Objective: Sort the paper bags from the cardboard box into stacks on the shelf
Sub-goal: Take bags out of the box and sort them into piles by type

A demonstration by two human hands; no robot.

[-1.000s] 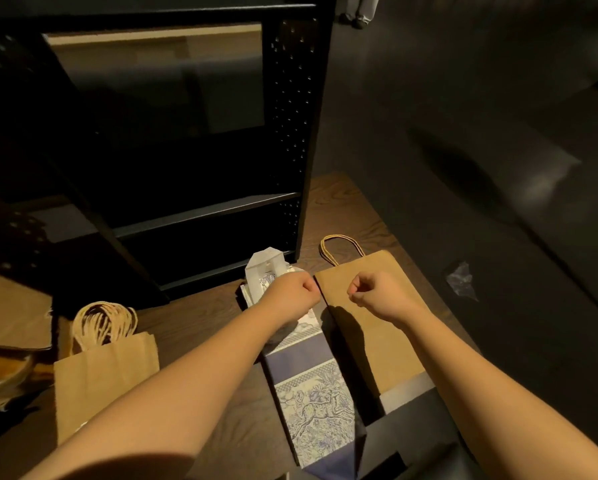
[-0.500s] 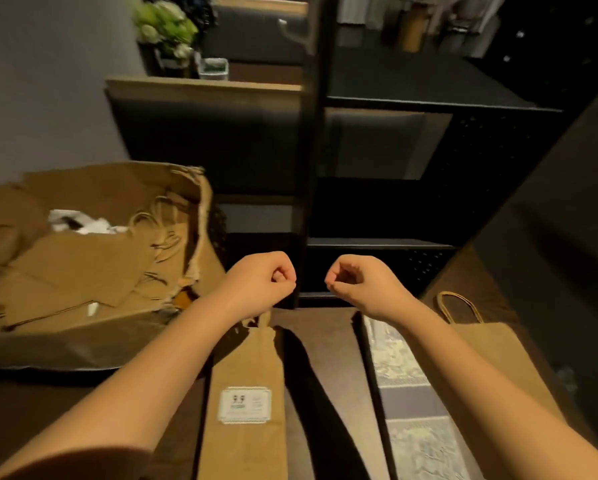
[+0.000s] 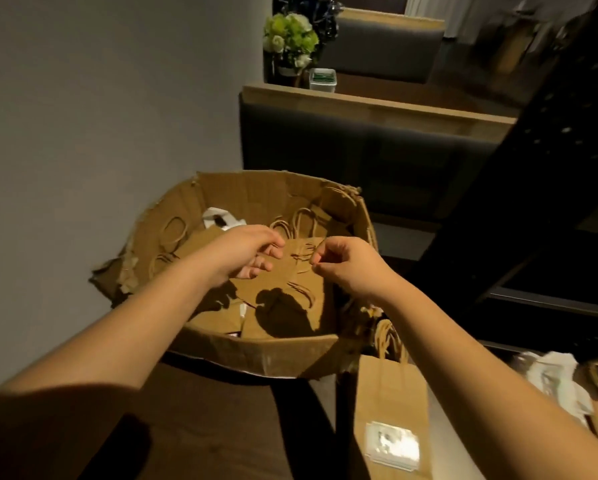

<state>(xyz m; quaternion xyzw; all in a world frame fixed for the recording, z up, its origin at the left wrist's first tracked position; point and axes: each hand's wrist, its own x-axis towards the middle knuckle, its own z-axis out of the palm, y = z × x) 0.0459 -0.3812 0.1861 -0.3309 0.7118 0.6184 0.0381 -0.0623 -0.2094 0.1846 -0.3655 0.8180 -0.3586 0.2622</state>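
Over the cardboard box [image 3: 256,351], our left hand [image 3: 245,251] and right hand [image 3: 346,263] hover loosely curled, holding nothing, above flat paper bags [image 3: 290,292] whose handles point away from us.

Forearms bare; no sleeves, left hand [image 3: 245,249] ringless.

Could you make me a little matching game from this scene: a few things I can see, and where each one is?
Things:
1. cardboard box
2. flowers
3. labelled brown bag
4. left hand

Places:
A. lying flat on the dark table, right of the box
B. on the far ledge, by the wall
C. over the bags inside the box
D. on the table by the grey wall, full of brown bags

Pairs: 1-D, 2-B, 3-A, 4-C
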